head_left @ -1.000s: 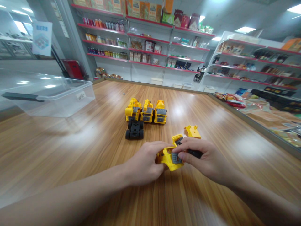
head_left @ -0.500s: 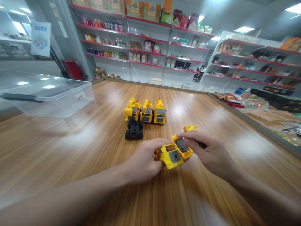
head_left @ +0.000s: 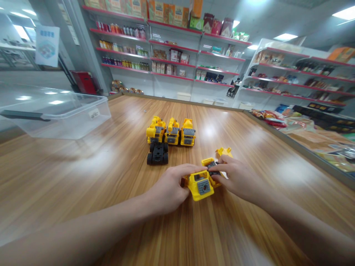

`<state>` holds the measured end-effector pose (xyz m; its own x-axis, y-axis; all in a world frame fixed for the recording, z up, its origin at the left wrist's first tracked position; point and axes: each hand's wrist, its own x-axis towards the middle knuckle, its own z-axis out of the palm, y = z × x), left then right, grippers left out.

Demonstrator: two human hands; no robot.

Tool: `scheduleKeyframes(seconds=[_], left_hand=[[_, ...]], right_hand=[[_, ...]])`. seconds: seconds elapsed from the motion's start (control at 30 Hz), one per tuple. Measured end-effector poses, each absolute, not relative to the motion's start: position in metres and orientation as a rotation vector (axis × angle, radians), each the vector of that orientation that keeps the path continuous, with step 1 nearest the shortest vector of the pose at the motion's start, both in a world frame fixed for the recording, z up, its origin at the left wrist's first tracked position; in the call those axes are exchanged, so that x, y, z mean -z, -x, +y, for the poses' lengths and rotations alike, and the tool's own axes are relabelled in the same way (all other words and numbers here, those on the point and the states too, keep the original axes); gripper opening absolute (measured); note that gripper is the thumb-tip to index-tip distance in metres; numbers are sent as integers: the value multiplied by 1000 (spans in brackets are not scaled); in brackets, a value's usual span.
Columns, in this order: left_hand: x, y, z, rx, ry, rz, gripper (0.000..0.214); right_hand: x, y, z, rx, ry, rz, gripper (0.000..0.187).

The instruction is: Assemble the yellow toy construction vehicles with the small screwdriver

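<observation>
Far left, a clear plastic bin sits on the wooden table, its dark handle toward us. Moving right, three yellow toy trucks stand side by side: left truck, middle truck, right truck, grey grilles all facing the wearer. Just in front of the left one, a black wheeled chassis, long axis running straight away from the wearer.

Now the left hand, and it's got a grip: thumb side over the top, clamped on the left of a yellow cab. That cab is near the wearer, just right of the middle; its grey grille faces back this way, turned slightly right, and its width slopes a little down to the right. Right behind it, a yellow frame with a dark panel, long axis slanting from far left to near right. On that, the right hand, fingers bent over it; pinching or merely resting, can't tell. Beyond those fingers, a loose yellow part, and far right, packaged goods.
</observation>
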<state>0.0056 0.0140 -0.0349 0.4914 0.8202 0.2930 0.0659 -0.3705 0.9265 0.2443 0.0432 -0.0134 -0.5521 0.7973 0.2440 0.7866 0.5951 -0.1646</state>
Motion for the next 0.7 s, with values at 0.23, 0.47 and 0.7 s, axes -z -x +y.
scheduleKeyframes(seconds=[0.23,0.47,0.7], left_hand=[[39,-7,15,-930,-1639,735,58],[36,-7,15,-922,-1622,709,62],[28,-9,13,-887,-1553,662,58]], right_hand=[[13,-240,44,-150,1311,-2488,17],[13,-241,46,-169,1375,-2399,6],[-9,-225,19,-208,1151,-2126,10]])
